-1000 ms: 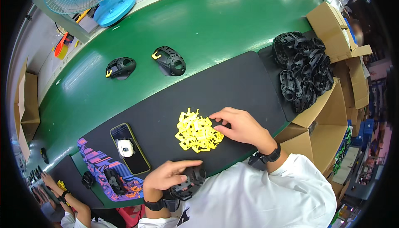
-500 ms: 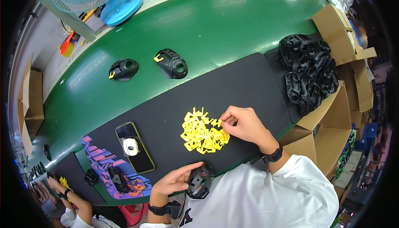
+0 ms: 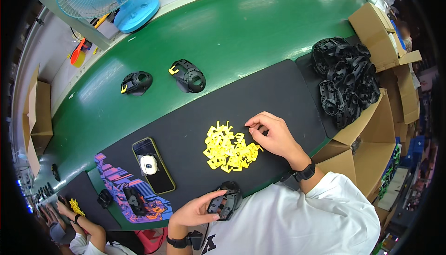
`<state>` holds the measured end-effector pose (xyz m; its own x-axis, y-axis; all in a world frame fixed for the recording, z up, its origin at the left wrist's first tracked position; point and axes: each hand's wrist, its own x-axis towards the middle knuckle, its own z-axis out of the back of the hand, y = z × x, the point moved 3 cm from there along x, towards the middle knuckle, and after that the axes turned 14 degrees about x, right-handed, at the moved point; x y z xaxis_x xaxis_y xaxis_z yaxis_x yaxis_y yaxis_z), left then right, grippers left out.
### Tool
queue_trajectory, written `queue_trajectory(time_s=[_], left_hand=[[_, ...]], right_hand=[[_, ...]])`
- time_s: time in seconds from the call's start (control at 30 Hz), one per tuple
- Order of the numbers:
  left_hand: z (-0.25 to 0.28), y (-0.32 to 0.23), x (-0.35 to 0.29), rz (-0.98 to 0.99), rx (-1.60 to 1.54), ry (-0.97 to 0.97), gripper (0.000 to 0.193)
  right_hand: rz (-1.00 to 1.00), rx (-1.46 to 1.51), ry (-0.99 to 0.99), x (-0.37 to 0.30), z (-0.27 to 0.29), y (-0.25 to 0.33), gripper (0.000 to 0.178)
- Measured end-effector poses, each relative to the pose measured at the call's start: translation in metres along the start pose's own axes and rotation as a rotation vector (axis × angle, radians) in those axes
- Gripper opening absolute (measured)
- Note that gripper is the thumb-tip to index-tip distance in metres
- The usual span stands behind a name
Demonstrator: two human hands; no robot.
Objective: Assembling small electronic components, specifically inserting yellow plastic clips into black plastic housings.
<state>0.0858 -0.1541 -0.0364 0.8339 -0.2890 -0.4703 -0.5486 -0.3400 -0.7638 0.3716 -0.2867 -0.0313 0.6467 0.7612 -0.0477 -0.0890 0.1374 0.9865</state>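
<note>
My left hand [image 3: 195, 212] grips a black plastic shell [image 3: 226, 202], shaped like a computer mouse housing, at the mat's near edge by my shirt. Its hollow inner side with ribs partly shows. Just right of a heap of small yellow plastic clips [image 3: 227, 149], my right hand [image 3: 273, 136] hovers over the black mat [image 3: 288, 94]. Its fingers are loosely curled, thumb and index a little apart, and I see no clip between them. Farther off on the green table lie a black shell [image 3: 191, 77] and a smaller-looking one [image 3: 138, 82], each with a yellow clip at its end.
A pile of black shells [image 3: 346, 76] lies at the right, beside open cardboard boxes [image 3: 371, 143]. Left of the clips are a phone [image 3: 162, 180] with a white object on it and a patterned purple mat [image 3: 114, 180]. A blue fan [image 3: 137, 13] stands far left; a co-worker's arm [image 3: 88, 227] shows lower left.
My right hand has drawn back from the clips, its fingertips now slightly higher and off the heap. The shell in my left hand has turned a little. The view has shifted slightly.
</note>
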Motion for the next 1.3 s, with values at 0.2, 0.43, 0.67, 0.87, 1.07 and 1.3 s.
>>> queue_trajectory(time_s=[0.2, 0.43, 0.67, 0.87, 1.07, 1.3], left_hand=[[-0.004, -0.035, -0.011, 0.213, 0.584, 0.026, 0.098], [0.004, -0.015, -0.008, 0.063, 0.568, -0.229, 0.093], [0.026, -0.011, -0.014, -0.157, 0.329, -0.336, 0.075], [0.021, -0.023, 0.002, -0.146, 0.194, -0.191, 0.084], [0.015, -0.026, 0.026, -0.148, 0.422, -0.099, 0.07], [-0.007, -0.056, 0.047, -0.146, 0.775, -0.206, 0.072]], right_hand=[[0.083, -0.162, 0.14, 0.001, -0.004, 0.014, 0.026], [0.195, -0.293, 0.32, -0.002, -0.011, 0.011, 0.032], [0.237, -0.247, 0.217, -0.001, -0.005, 0.015, 0.016], [0.065, -0.019, 0.205, -0.006, -0.005, 0.019, 0.014], [0.041, 0.114, 0.234, -0.01, -0.015, 0.025, 0.017], [0.115, 0.161, 0.577, -0.019, -0.037, 0.035, 0.014]])
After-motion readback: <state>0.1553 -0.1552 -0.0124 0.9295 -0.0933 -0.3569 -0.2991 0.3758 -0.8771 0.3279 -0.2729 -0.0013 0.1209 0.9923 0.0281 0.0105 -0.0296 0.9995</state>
